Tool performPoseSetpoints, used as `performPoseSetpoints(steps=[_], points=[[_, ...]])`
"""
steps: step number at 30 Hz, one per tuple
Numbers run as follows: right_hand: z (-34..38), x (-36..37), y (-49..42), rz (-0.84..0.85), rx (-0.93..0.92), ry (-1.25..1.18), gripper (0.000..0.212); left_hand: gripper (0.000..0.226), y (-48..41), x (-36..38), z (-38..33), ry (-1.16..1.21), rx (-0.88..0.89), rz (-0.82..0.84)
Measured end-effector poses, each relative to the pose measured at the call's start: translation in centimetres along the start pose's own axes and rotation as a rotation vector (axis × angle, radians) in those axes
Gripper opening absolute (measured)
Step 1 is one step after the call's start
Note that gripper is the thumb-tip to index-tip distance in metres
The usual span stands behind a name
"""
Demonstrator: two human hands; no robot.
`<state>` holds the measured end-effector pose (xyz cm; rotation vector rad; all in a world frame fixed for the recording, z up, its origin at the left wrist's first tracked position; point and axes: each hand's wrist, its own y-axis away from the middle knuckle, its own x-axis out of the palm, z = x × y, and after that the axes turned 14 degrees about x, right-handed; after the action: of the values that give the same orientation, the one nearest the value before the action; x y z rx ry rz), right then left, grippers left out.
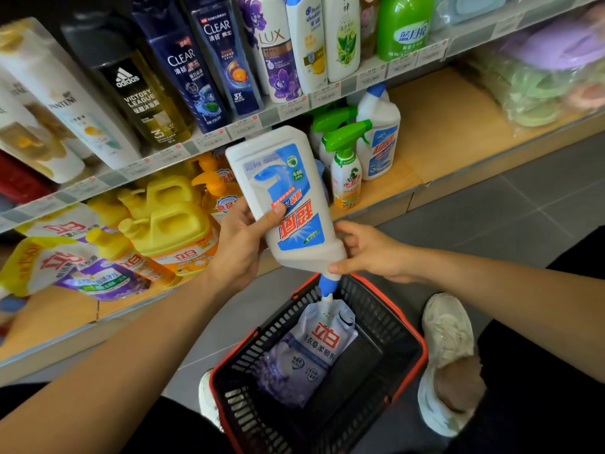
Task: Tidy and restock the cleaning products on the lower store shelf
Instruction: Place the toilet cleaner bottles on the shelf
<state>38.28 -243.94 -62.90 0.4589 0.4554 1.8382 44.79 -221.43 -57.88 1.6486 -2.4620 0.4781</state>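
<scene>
Both hands grasp the upturned white cleaner bottle [288, 204]: left hand [242, 244] around its body, right hand [370, 250] pinching the shoulder (right palm hidden); its blue cap [327, 285] points into the basket [409, 326].

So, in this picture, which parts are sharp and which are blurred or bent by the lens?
Head view: the white bottle in both hands is sharp, its label readable; the shelf edges curve from wide-angle distortion; the pouches at the left edge smear; price tags are too blurred to read; lighting is soft, with mild glare on the upper bottles.

Both bare forearms outstretched, left hand [240, 239] in a wrapped grip, right hand [366, 249] pinching.
</scene>
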Motion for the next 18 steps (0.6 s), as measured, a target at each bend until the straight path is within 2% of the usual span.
performPoseSetpoints(steps=[4, 6, 10, 14, 18], points=[[-0.6, -0.4, 0.4, 0.052, -0.008, -0.224, 0.059, 0.046, -0.1, -0.1, 0.0, 0.055, -0.050, 0.003], [-0.4, -1.1, 0.9, 0.014, -0.039, -0.246, 0.061, 0.044, -0.2, -0.3, 0.0, 0.009, -0.091, 0.014], [0.7, -2.9, 2.3, -0.193, -0.118, -0.130, 0.068, 0.047, 0.2, -0.4, 0.8, -0.149, -0.205, 0.006], [2.1, -4.3, 3.9, -0.318, -0.197, 0.027, 0.058, 0.038, 0.5, 0.0, 2.2, -0.307, -0.283, -0.061], [4.0, -6.0, 5.4, -0.380, -0.236, 0.178, 0.047, 0.028, 0.5, 0.1, 3.7, -0.429, -0.353, -0.036]])
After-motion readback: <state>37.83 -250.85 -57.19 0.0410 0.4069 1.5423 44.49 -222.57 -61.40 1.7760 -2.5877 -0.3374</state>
